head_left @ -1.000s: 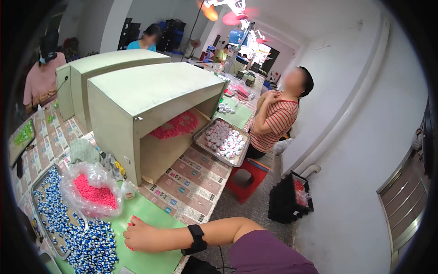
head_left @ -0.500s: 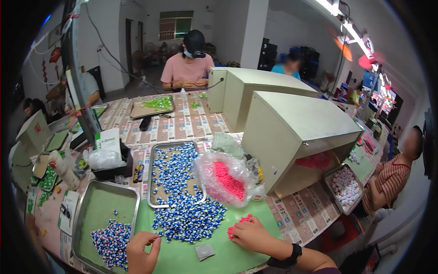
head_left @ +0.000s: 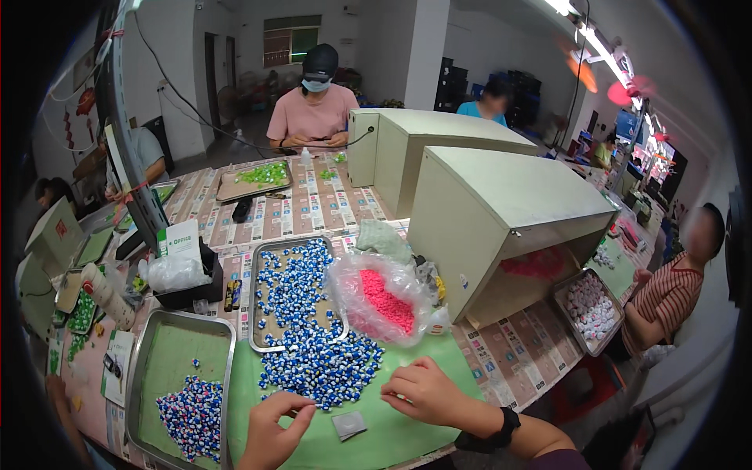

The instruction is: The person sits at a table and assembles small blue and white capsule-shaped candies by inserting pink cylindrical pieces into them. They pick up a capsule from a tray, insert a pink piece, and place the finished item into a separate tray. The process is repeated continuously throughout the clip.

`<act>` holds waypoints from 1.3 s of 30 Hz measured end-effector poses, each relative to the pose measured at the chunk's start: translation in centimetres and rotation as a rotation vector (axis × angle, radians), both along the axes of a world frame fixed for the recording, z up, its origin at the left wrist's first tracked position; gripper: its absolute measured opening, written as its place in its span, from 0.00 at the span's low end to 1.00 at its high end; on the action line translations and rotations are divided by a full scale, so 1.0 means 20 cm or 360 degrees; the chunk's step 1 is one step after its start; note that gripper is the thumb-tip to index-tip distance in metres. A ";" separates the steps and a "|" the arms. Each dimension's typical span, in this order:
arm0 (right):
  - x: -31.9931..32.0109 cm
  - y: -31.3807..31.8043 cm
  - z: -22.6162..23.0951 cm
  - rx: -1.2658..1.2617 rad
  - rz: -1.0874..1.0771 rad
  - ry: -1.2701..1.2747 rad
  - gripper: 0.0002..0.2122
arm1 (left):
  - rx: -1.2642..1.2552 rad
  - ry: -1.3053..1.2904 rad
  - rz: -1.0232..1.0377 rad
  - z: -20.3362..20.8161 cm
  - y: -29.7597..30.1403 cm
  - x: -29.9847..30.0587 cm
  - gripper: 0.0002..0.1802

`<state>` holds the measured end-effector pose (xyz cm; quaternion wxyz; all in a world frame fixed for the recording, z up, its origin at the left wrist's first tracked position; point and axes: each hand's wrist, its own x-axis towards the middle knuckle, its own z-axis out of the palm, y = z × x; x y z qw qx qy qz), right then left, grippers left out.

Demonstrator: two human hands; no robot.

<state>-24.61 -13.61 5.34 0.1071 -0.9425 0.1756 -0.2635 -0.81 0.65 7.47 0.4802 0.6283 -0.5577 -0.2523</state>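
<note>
Blu/wht pcs (head_left: 321,364), pink pcs (head_left: 384,301), grn mat (head_left: 399,444)

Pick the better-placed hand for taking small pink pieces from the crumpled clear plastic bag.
Right, likely: the right hand is nearer the bag; small blue-and-white pieces lie between the bag and the left hand.

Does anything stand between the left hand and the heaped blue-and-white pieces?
Nothing visible does: the left hand is at the near edge of the blue-and-white pieces. The small grey square lies to its right.
</note>
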 end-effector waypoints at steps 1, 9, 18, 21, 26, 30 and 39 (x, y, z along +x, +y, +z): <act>0.02 0.02 0.07 0.0053 0.0066 -0.0117 0.05 | 0.0030 0.0133 -0.0141 -0.03 -0.03 -0.02 0.05; 0.20 0.10 0.19 -0.0096 0.0229 -0.0353 0.08 | 0.0312 0.1166 -0.0602 -0.08 -0.10 -0.08 0.10; 0.17 0.09 0.13 -0.0036 0.0319 -0.0577 0.09 | 0.0201 0.0931 -0.0318 -0.12 -0.14 -0.11 0.07; 0.19 0.09 0.09 0.0078 0.0387 -0.0614 0.07 | 0.0321 0.1083 -0.0315 -0.09 -0.09 -0.11 0.08; 0.19 0.09 0.07 0.0307 0.0407 -0.0649 0.05 | 0.0236 0.0903 -0.0302 -0.10 -0.09 -0.12 0.06; 0.13 0.10 0.10 0.0058 0.0240 -0.0604 0.06 | 0.0280 0.0773 -0.0314 -0.07 -0.09 -0.16 0.06; 0.18 0.11 0.10 -0.0605 0.0211 -0.0572 0.09 | 0.0276 0.0580 -0.0222 -0.15 -0.09 -0.09 0.07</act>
